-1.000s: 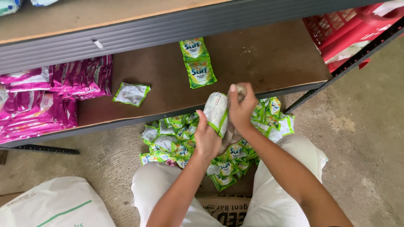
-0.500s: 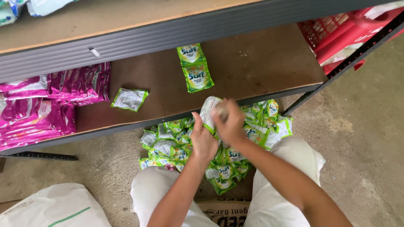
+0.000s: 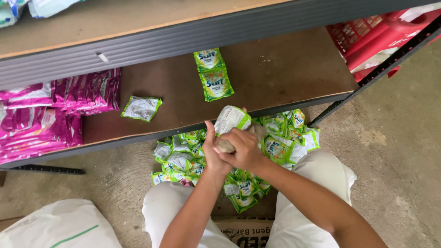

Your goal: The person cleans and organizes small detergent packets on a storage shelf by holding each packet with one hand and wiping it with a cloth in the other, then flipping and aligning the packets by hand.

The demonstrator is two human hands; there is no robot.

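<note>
Left hand (image 3: 212, 154) and right hand (image 3: 243, 149), both grips closed on a green-edged sachet (image 3: 231, 118), green sachet pile (image 3: 183, 160) at 9 o'clock, shelf (image 3: 285, 73) at 12 o'clock.

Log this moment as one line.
left hand: on green sachet | right hand: gripping same sachet | sachet pile: on floor | shelf: two green sachets

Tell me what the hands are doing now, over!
Left hand and right hand both gripping one folded green sachet. Loose sachet pile on floor beneath. Shelf edge just ahead, nothing blocking.
</note>
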